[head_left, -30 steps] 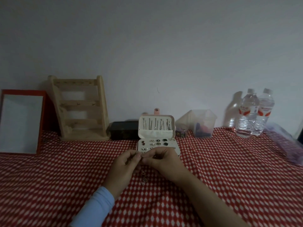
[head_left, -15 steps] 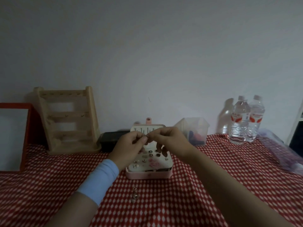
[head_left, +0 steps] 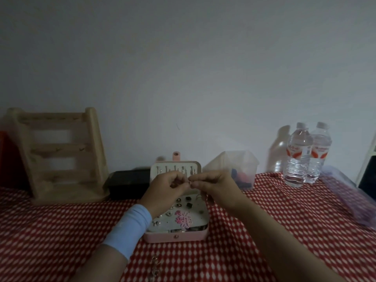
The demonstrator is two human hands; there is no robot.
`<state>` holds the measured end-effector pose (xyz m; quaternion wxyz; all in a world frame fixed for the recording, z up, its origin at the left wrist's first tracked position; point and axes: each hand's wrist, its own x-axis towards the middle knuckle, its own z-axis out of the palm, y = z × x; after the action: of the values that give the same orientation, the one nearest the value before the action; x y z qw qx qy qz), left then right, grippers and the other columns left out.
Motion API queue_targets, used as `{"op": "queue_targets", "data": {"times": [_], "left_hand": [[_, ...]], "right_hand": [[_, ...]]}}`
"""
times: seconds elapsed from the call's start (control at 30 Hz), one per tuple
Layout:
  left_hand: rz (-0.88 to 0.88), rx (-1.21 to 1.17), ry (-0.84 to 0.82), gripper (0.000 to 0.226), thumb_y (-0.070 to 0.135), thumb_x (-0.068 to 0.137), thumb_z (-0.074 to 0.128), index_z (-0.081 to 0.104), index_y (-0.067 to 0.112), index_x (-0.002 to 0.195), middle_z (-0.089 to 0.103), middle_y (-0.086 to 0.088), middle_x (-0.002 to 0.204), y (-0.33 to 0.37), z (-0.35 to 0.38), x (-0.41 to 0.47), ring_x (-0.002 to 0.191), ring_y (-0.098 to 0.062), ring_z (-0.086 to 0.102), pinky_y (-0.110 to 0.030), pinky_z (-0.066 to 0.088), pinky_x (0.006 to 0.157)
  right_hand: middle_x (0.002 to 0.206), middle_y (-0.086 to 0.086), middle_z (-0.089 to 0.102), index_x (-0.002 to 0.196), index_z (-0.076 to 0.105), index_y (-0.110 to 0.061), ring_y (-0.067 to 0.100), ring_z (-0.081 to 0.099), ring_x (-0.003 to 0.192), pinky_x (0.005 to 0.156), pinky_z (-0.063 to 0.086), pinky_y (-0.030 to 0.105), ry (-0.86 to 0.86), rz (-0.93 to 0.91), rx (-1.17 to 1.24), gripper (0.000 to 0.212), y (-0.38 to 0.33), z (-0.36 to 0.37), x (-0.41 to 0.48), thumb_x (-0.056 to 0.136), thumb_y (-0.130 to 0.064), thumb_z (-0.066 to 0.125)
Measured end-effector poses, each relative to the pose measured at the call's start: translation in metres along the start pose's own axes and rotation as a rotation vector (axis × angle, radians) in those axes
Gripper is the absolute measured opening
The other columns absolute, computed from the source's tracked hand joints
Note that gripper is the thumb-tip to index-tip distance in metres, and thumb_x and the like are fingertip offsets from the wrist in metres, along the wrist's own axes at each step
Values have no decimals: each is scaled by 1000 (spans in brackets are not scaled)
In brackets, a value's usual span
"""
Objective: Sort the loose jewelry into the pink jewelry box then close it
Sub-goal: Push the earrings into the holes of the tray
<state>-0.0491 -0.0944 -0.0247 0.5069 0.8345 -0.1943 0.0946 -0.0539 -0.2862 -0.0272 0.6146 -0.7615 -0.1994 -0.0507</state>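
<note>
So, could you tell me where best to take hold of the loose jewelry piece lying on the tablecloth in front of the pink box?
Probably pinch the loose jewelry piece from above with two fingers at its upper links. It lies flat and strung out on the tablecloth, near the left forearm, so no side gives purchase.

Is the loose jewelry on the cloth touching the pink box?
Apart: the head view shows checkered cloth between the loose jewelry and the pink box.

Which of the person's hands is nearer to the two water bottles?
The right hand. It is raised over the open pink jewelry box, on the side toward the water bottles; the left hand is pinched against it from the far side.
</note>
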Motion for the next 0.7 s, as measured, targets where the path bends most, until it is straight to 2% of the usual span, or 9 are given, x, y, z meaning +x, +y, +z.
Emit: {"op": "queue_targets", "data": {"times": [0.13, 0.3, 0.37, 0.47, 0.6, 0.7], "left_hand": [[45, 31, 15, 9, 19, 87, 69, 70, 27, 82, 70, 9, 83, -3, 3, 4, 79, -3, 64, -14, 51, 74], [120, 14, 30, 10, 13, 86, 70, 69, 23, 84, 69, 12, 82, -6, 7, 8, 80, -2, 64, -13, 50, 74], [143, 27, 51, 12, 12, 86, 70, 69, 23, 82, 68, 15, 81, -6, 9, 9, 80, -1, 63, -11, 49, 72], [159, 59, 75, 13, 13, 85, 71, 68, 26, 81, 67, 17, 81, -10, 10, 11, 80, -2, 63, -12, 51, 71], [185, 103, 81, 14, 15, 85, 71, 68, 28, 81, 67, 16, 80, -14, 11, 13, 81, -3, 63, -19, 54, 74], [228, 168, 57, 10, 19, 84, 70, 69, 29, 83, 66, 17, 82, -16, 11, 13, 82, -1, 62, -26, 55, 76]], "right_hand": [[71, 0, 72, 104, 78, -7, 8, 55, 51, 50, 47, 21, 17, -11, 14, 15, 9, 0, 6, 92, -8, 69], [77, 11, 69, 98, 77, -2, 8, 53, 51, 49, 45, 19, 10, -28, 64, 13, 18, 0, 6, 92, -9, 68], [78, 10, 69, 98, 76, -3, 9, 54, 54, 50, 45, 21, 6, -18, 98, 13, 20, 0, 4, 94, -8, 66], [79, 4, 71, 100, 76, -3, 11, 56, 58, 52, 47, 22, 11, -2, 134, 14, 22, -1, 2, 95, -6, 63], [85, 9, 73, 101, 78, -6, 12, 58, 61, 56, 49, 23, 35, 1, 144, 14, 23, -1, 3, 93, -8, 67], [76, 8, 72, 100, 77, -1, 6, 55, 53, 52, 46, 17, 85, -11, 81, 14, 24, -3, 5, 91, -9, 69]]}}
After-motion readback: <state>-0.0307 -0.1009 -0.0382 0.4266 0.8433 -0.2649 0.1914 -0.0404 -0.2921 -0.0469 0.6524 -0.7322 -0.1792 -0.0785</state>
